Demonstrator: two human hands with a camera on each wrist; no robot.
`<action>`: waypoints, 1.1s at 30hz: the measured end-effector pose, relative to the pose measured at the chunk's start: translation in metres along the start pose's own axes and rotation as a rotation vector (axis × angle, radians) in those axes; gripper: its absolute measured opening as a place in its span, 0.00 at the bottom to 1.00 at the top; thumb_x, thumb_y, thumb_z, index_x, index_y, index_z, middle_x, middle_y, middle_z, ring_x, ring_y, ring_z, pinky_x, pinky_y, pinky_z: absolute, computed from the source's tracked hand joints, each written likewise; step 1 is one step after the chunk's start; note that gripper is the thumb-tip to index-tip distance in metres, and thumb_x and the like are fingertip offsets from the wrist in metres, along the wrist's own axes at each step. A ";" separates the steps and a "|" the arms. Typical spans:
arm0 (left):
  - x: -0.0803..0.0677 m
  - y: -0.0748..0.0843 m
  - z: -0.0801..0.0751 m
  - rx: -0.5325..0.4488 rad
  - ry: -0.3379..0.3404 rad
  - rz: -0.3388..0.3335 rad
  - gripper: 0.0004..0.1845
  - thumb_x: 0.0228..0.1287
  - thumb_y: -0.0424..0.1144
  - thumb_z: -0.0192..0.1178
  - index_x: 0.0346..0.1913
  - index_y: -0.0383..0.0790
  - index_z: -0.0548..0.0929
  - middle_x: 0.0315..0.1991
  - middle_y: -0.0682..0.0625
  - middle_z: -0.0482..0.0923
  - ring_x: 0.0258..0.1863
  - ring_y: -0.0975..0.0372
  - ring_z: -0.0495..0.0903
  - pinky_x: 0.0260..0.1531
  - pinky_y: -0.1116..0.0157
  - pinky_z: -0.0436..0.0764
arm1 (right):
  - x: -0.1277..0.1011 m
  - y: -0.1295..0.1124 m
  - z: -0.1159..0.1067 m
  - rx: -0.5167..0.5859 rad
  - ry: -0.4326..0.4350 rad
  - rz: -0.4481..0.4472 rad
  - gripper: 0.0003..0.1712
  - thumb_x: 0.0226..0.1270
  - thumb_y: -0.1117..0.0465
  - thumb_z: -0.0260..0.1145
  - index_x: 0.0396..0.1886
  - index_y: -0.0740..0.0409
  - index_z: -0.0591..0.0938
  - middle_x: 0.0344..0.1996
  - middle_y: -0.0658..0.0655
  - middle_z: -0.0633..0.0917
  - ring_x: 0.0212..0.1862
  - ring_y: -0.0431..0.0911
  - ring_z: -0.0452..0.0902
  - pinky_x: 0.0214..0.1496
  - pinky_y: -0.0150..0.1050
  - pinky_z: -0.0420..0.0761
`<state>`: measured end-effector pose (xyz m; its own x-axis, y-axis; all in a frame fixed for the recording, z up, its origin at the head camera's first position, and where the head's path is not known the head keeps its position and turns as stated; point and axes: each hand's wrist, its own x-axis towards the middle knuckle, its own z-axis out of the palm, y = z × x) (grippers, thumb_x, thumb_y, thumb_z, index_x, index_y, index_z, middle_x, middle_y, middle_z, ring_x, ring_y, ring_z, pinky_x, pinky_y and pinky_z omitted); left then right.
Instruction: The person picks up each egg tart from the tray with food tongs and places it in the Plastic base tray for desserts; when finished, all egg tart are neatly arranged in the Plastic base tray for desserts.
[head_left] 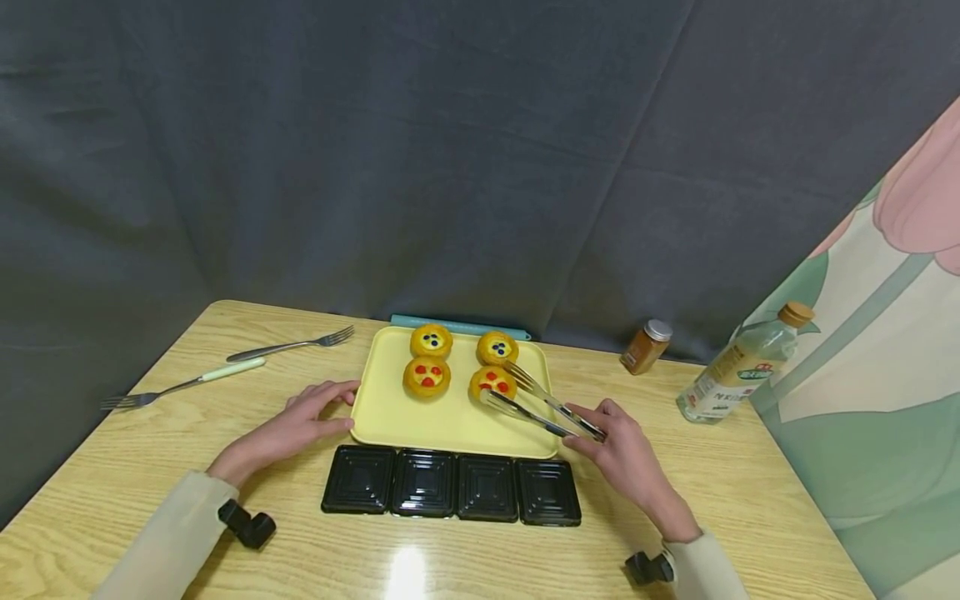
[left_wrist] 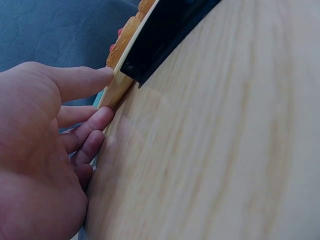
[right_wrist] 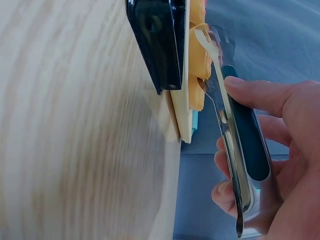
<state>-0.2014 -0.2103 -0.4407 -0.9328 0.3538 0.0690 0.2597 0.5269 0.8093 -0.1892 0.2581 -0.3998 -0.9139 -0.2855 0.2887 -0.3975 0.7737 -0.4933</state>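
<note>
Tongs [right_wrist: 247, 135]: although we saw the fingers of the right hand [head_left: 618, 454] wrapped round them, their two arms stood well spread, one tip at each side of the front right tart [head_left: 491, 381].
Tart between the tips: it sat on the yellow tray [head_left: 420, 421], just right of the middle of the frame; we could not tell whether the metal touched it.
Squeeze: we judged that too hard a pinch could dent its rim or spoil its red topping, while too light or off-centre a pinch could let it slide out.
Rear right tart [head_left: 497, 347]: it lay just above in the frame, so near the upper tip that we thought a sideways swing could nudge it.
Left hand [head_left: 307, 417]: we saw its fingers loosely bent, their tips against the tray's left edge, with nothing clasped; an uneven push there could, in our judgement, slide the tray under the tongs.
Black dishes [head_left: 424, 483]: the row of four lay just below the tray in the frame, where we thought a skidding tray could knock them askew.
Bottle [head_left: 738, 371]: it stood at the far right of the frame, well apart from the right hand, so we feared little there unless the arm swung wide.
</note>
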 end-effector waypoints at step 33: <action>0.001 0.000 0.001 -0.032 0.000 -0.021 0.34 0.71 0.45 0.63 0.74 0.34 0.67 0.57 0.45 0.72 0.68 0.41 0.57 0.64 0.32 0.45 | -0.048 -0.004 -0.023 -0.002 0.010 0.015 0.27 0.59 0.59 0.78 0.60 0.57 0.85 0.27 0.51 0.67 0.27 0.39 0.58 0.26 0.34 0.64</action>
<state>-0.2017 -0.2094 -0.4407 -0.9381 0.3426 0.0515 0.2315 0.5091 0.8290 -0.1419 0.2813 -0.3928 -0.9188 -0.2686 0.2892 -0.3838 0.7791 -0.4957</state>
